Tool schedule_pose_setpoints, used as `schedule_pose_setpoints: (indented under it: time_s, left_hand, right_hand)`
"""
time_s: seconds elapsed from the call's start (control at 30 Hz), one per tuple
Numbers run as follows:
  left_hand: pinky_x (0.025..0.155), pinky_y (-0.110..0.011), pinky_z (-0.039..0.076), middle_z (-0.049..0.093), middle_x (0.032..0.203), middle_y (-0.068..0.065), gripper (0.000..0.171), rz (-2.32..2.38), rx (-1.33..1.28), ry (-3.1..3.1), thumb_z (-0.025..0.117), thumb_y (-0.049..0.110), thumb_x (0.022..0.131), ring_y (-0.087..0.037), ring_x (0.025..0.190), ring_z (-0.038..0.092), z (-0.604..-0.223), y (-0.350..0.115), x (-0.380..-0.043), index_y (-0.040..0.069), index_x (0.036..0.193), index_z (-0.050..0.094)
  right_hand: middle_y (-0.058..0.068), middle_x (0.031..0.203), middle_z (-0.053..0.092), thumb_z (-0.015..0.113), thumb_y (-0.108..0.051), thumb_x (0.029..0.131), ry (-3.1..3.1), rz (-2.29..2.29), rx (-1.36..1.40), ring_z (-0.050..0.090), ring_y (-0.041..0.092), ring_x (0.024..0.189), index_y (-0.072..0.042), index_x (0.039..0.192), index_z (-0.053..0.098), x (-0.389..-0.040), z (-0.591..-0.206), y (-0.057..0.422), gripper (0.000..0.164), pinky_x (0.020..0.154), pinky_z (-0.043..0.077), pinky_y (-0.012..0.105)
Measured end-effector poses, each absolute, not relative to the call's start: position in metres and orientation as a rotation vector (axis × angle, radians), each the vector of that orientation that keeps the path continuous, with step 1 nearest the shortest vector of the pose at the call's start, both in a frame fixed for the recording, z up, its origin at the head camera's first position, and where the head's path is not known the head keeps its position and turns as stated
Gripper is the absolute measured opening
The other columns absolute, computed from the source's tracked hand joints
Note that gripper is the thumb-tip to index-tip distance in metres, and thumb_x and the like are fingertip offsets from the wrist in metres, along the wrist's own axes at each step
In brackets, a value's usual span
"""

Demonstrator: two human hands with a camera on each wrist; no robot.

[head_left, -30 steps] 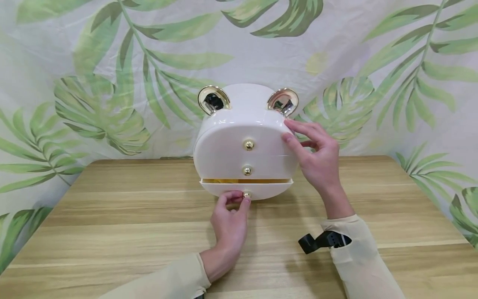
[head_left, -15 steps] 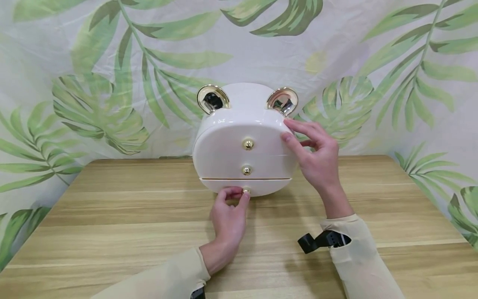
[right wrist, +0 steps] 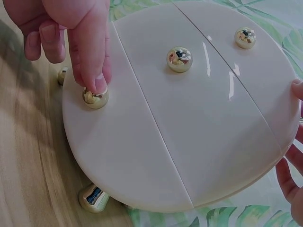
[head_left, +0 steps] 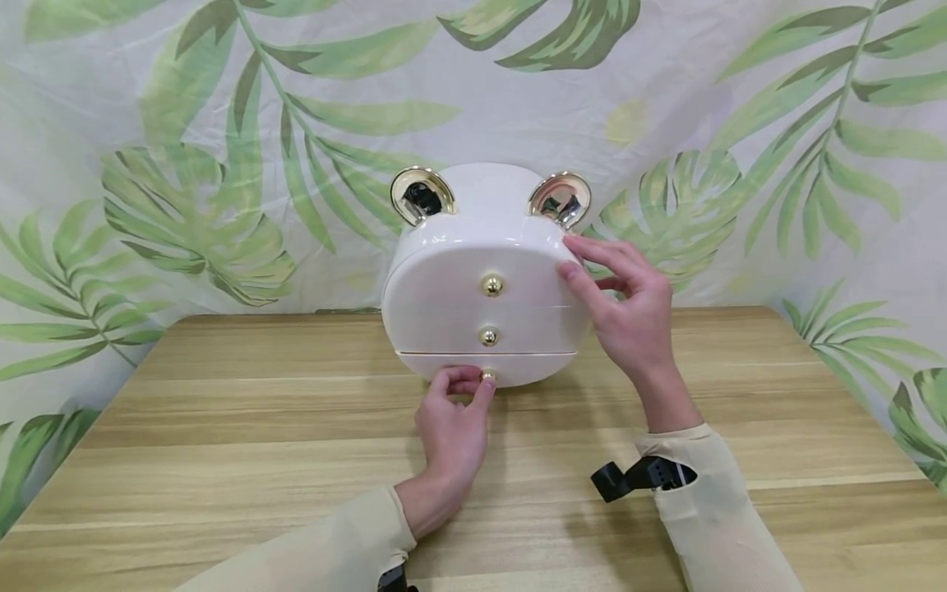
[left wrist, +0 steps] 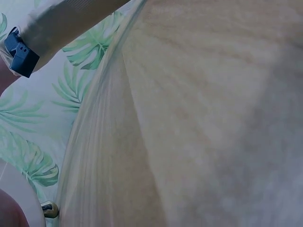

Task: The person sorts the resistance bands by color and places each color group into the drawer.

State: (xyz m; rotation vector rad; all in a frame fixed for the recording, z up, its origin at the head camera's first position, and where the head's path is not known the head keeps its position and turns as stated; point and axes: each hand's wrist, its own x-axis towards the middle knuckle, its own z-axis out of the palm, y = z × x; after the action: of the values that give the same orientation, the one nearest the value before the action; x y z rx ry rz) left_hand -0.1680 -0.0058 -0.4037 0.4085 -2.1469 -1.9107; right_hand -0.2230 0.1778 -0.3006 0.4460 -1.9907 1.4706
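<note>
A white, rounded drawer box (head_left: 436,296) with two gold ears (head_left: 448,197) stands upright on the table, its three drawer fronts facing me. My left hand (head_left: 451,432) pinches the gold knob (right wrist: 96,100) of the bottom drawer (head_left: 536,370) between thumb and fingers. That drawer front lies level with the two above, a thin seam line over it. At the box's upper right edge, my right hand (head_left: 632,308) grips with the thumb on the front and the fingers round the side. Gold feet (right wrist: 93,197) show under the box in the right wrist view.
The wooden table (head_left: 259,411) reaches back to a leaf-print cloth (head_left: 333,123) hanging close behind the box. A black wrist camera (head_left: 644,477) sits on the right forearm. Beige sleeve fabric (left wrist: 189,118) covers most of the left wrist view.
The bottom drawer has slid back into the box, closing the gap that showed a yellowish inside. My left hand moved slightly away from me with the knob; my right hand stayed put.
</note>
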Motion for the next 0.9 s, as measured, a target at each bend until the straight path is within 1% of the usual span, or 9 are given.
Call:
schedule_pose_setpoints:
  time_s: [0.13,0.37,0.6,0.67,0.8,0.9]
  left_hand:
    - [0.067,-0.02,0.045,0.072,0.099,-0.003,0.014,-1.909,0.398,-2.157,0.08,0.016,0.094,-0.014,0.088,0.062,-0.403,-0.007,-0.169,0.015,0.106,0.073]
    - [0.064,-0.021,0.045,0.074,0.095,-0.006,0.013,-1.86,0.349,-2.204,0.081,0.013,0.092,-0.016,0.084,0.063,-0.401,-0.012,-0.172,0.012,0.103,0.074]
    - [0.062,-0.02,0.044,0.074,0.096,-0.006,0.015,-1.852,0.32,-2.228,0.081,0.014,0.093,-0.016,0.084,0.062,-0.402,-0.014,-0.17,0.012,0.105,0.073]
    - [0.064,-0.02,0.044,0.074,0.097,-0.005,0.015,-1.845,0.312,-2.235,0.081,0.014,0.093,-0.015,0.086,0.062,-0.402,-0.015,-0.169,0.013,0.106,0.073]
    - [0.072,-0.021,0.046,0.074,0.099,-0.003,0.016,-1.833,0.294,-2.257,0.081,0.015,0.093,-0.015,0.091,0.063,-0.404,-0.016,-0.168,0.014,0.107,0.073]
    - [0.075,-0.021,0.046,0.075,0.101,-0.003,0.016,-1.832,0.287,-2.269,0.08,0.014,0.093,-0.015,0.092,0.064,-0.405,-0.017,-0.167,0.014,0.107,0.074]
  right_hand:
    - [0.005,0.127,0.077,0.081,-0.014,0.095,-1.99,1.471,0.45,0.066,0.01,0.116,-0.015,0.124,0.081,-0.223,-0.3,0.178,0.029,0.08,0.057,0.023]
    - [0.006,0.127,0.077,0.081,-0.014,0.095,-1.989,1.481,0.448,0.066,0.01,0.117,-0.015,0.123,0.081,-0.222,-0.3,0.177,0.029,0.081,0.057,0.024]
    - [0.004,0.127,0.076,0.081,-0.014,0.095,-1.991,1.483,0.447,0.066,0.01,0.117,-0.015,0.124,0.081,-0.222,-0.3,0.178,0.029,0.081,0.057,0.024]
    - [0.004,0.127,0.076,0.081,-0.014,0.095,-1.99,1.482,0.447,0.066,0.01,0.117,-0.015,0.124,0.081,-0.222,-0.3,0.178,0.029,0.081,0.057,0.023]
    - [0.002,0.126,0.076,0.081,-0.014,0.095,-1.991,1.481,0.448,0.066,0.01,0.117,-0.015,0.124,0.081,-0.223,-0.301,0.179,0.028,0.08,0.057,0.023]
    - [0.0,0.126,0.077,0.081,-0.014,0.095,-1.987,1.487,0.447,0.066,0.01,0.117,-0.015,0.123,0.081,-0.223,-0.302,0.179,0.028,0.08,0.057,0.023]
